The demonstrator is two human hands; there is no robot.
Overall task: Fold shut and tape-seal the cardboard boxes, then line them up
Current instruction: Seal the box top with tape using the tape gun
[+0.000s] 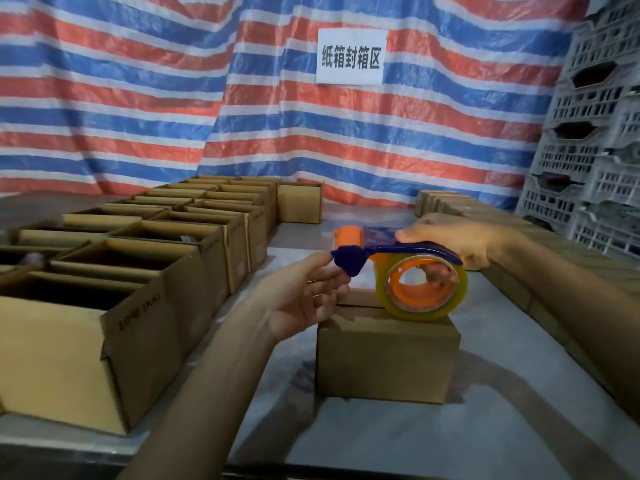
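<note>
At centre frame, the folded box (388,358) sits on the surface (450,445). The right hand (460,240) grips the dispenser (412,251) just above it, and the left hand (304,299) pinches the dispenser's blue nose. Taping seems about to start; the next move likely calls for drawing tape out and pressing it along the seam.

Seeing striped red-white-blue tarp (138,98) hanging across the back, white printed sign (351,57) sitting on it upper centre, grey plastic crates (595,133) stacking up far right.
</note>
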